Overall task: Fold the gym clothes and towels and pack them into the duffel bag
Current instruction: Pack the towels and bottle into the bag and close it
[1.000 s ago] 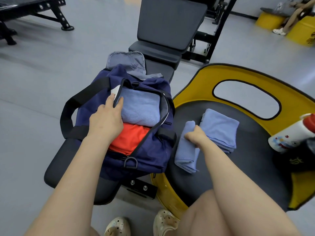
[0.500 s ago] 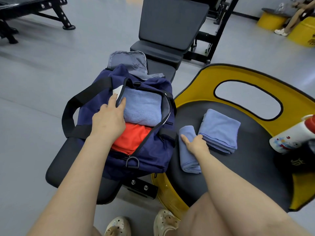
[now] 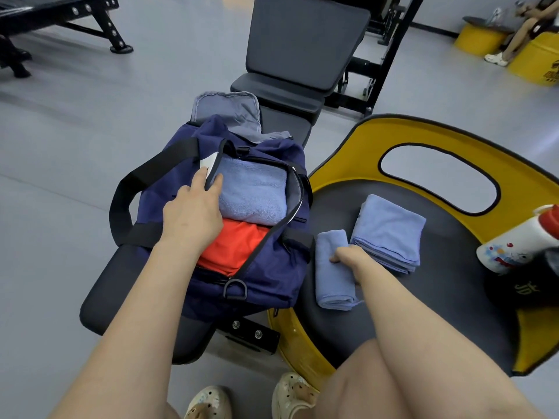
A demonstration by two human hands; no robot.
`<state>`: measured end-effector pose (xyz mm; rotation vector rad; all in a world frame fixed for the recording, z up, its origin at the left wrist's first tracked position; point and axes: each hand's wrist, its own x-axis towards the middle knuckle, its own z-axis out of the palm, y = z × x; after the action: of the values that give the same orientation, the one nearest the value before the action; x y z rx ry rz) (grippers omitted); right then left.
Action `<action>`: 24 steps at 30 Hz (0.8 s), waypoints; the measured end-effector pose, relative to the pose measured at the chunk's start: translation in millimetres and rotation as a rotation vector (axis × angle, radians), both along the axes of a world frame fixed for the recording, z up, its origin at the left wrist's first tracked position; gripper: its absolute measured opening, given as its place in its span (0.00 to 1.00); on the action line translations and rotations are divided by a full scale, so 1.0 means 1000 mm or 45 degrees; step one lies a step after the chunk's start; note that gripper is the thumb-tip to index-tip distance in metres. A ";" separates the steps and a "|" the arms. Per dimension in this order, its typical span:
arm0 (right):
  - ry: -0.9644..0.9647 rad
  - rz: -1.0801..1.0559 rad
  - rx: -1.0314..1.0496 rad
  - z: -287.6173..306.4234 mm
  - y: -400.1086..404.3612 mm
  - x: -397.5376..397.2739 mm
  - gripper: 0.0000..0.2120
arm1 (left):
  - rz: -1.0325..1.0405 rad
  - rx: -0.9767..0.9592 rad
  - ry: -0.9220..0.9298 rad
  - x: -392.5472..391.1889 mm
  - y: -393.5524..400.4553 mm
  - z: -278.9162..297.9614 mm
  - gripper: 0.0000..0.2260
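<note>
A navy duffel bag (image 3: pixel 269 279) lies open on a black bench pad. Inside it a folded light blue towel (image 3: pixel 254 195) sits beyond an orange-red garment (image 3: pixel 236 246). My left hand (image 3: pixel 193 213) pinches the left edge of the bag's opening, holding it apart. On the round black seat to the right lie a small rolled blue towel (image 3: pixel 331 276) and a larger folded blue towel (image 3: pixel 390 234). My right hand (image 3: pixel 348 255) grips the rolled towel near its middle, fingers curled over it.
The yellow-rimmed seat (image 3: pixel 453 140) has a white and red bottle (image 3: pixel 514 246) lying at its right side. A black gym bench (image 3: pixel 302 55) stands behind the bag. More equipment stands at the far left. A person sits on yellow stools at the far right.
My right hand has slid over the rolled towel and closed round it; the roll now lies a little farther from the bag. The left hand has kept its hold on the bag's edge.
</note>
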<state>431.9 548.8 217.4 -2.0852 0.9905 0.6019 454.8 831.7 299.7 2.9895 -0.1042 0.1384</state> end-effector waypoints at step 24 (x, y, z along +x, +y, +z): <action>-1.132 0.271 -0.255 0.089 0.044 0.036 0.06 | 0.140 -0.240 -0.033 -0.002 0.014 0.021 0.33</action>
<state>467.5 592.6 306.3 -2.2869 0.3191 -0.3511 452.6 845.8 320.6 2.8052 0.0668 0.1880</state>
